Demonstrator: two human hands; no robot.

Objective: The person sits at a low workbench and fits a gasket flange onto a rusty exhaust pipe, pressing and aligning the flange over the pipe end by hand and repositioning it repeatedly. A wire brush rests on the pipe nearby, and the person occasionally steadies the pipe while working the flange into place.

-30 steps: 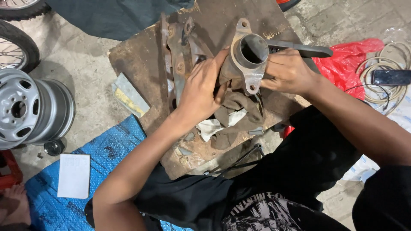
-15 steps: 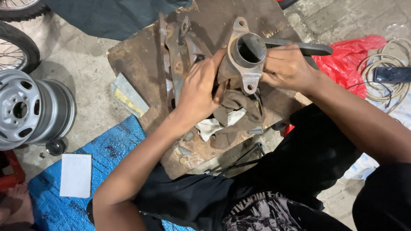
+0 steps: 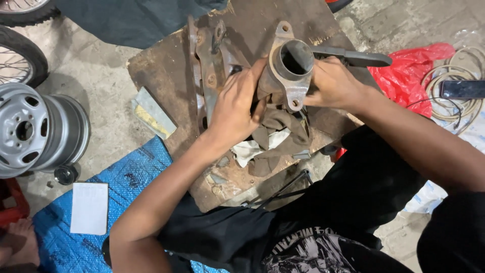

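Note:
A rusty cast-metal housing (image 3: pixel 290 68) with a round open bore and bolt ears stands upright on a stained wooden board (image 3: pixel 166 76). My left hand (image 3: pixel 235 108) grips its left side. My right hand (image 3: pixel 331 86) holds its right side, next to a dark flat tool (image 3: pixel 353 56) that juts out to the right. A dirty brown and white rag (image 3: pixel 273 136) lies bunched under the housing. A rusty metal bracket (image 3: pixel 209 63) lies on the board just left of my left hand.
A silver steel wheel rim (image 3: pixel 35 131) sits at the left, with spoked tyres (image 3: pixel 20 55) above it. A blue tarp (image 3: pixel 121 202) with a white card (image 3: pixel 90 207) lies at lower left. A red plastic bag (image 3: pixel 409 71), coiled cable (image 3: pixel 454 86) and a phone (image 3: pixel 462 89) lie at the right.
The housing and both hands have shifted very slightly; the grip on it looks the same.

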